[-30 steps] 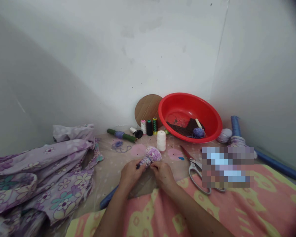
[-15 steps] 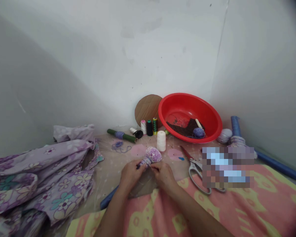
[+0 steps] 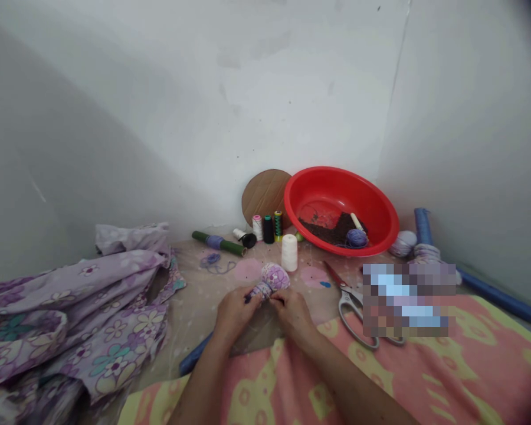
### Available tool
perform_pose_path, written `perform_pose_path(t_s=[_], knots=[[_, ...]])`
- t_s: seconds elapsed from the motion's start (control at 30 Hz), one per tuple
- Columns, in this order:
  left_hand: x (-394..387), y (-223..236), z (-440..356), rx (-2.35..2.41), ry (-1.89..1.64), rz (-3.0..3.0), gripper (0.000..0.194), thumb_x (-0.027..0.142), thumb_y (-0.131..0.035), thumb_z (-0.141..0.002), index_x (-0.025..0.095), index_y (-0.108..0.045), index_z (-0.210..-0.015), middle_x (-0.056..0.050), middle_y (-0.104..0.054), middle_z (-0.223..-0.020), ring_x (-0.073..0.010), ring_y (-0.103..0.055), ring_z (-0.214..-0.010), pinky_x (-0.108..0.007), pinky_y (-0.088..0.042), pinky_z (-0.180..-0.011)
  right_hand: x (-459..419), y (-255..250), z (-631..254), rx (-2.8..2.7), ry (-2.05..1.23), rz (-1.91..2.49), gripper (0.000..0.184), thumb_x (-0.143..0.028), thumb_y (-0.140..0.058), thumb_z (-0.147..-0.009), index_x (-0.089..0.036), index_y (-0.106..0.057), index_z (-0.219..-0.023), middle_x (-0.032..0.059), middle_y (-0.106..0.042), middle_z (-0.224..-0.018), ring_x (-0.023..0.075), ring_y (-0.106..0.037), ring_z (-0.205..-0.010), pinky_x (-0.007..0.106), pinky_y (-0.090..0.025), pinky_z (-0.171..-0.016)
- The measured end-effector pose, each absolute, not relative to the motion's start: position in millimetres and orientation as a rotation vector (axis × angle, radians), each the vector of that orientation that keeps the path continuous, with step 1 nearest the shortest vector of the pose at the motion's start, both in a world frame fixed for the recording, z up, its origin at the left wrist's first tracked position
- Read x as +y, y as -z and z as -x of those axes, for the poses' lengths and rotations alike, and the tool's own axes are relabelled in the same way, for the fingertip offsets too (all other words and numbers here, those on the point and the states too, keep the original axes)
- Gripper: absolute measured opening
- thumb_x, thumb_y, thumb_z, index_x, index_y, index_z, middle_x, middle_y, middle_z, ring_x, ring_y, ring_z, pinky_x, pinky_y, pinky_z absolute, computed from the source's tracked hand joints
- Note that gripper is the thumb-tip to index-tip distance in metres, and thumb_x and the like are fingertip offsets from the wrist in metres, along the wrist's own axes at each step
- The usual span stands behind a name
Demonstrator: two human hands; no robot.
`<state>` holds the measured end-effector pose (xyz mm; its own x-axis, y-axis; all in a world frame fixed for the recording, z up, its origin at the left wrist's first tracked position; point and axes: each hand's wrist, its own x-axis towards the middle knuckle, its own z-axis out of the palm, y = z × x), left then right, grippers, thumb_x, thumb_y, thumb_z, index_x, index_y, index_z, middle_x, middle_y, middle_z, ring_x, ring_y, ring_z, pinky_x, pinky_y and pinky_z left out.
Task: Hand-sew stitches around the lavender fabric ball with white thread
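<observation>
Gripping the neck of a flowered cloth bundle (image 3: 274, 277) just in front of the white thread spool (image 3: 289, 252), the left hand (image 3: 234, 314) and right hand (image 3: 293, 313) kept their fingers closed on it, barely shifting since a moment before.

The cloth bundle (image 3: 275, 277) — lilac florals; the plastic basin (image 3: 318, 198) — bright red.
</observation>
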<state>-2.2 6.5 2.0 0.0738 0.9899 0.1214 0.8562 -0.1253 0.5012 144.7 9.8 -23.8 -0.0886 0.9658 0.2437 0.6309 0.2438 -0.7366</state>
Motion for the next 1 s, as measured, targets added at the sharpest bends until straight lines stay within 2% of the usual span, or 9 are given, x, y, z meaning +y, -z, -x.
perform_pose_path(t_s=[0.33, 0.5, 0.67, 1.0], knots=[[4, -4, 1, 1.819, -0.624, -2.131, 0.035, 0.041, -0.037, -0.077, 0.023, -0.062, -0.095, -0.003, -0.064, -0.093, -0.0153, -0.055, -0.082, -0.019, -0.036, -0.067, 11, 26, -138, -1.756, -0.601, 1.451, 0.021, -0.019, -0.044, -0.072, -0.017, -0.064, -0.07, 0.0029, -0.064, -0.069, 0.0136, -0.054, -0.065, 0.021, -0.037, -0.06], [5, -1, 1, 1.847, -0.625, -2.123, 0.036, 0.041, -0.038, -0.077, 0.024, -0.06, -0.1, -0.003, -0.063, -0.096, -0.0147, -0.055, -0.084, -0.019, -0.036, -0.07, 13, 27, -137, -1.726, -0.589, 1.447, 0.017, -0.018, -0.047, -0.071, -0.016, -0.063, -0.071, 0.0037, -0.064, -0.07, 0.0141, -0.054, -0.066, 0.022, -0.037, -0.061], [5, 1, 2, 1.867, -0.619, -2.113, 0.036, 0.041, -0.038, -0.076, 0.024, -0.059, -0.101, -0.003, -0.063, -0.096, -0.0154, -0.055, -0.083, -0.02, -0.036, -0.068, 9, 24, -144, -1.748, -0.588, 1.522, 0.013, -0.02, -0.049, -0.07, -0.017, -0.061, -0.066, 0.0029, -0.062, -0.065, 0.0136, -0.054, -0.061, 0.021, -0.034, -0.055], [5, 0, 1, 1.85, -0.639, -2.077, 0.035, 0.04, -0.041, -0.075, 0.024, -0.06, -0.099, -0.002, -0.064, -0.093, -0.0145, -0.055, -0.082, -0.019, -0.036, -0.067, 4, 20, -141, -1.855, -0.386, 1.727, 0.017, -0.024, -0.045, -0.075, -0.02, -0.061, -0.069, 0.0036, -0.064, -0.069, 0.0148, -0.055, -0.064, 0.023, -0.027, -0.051]])
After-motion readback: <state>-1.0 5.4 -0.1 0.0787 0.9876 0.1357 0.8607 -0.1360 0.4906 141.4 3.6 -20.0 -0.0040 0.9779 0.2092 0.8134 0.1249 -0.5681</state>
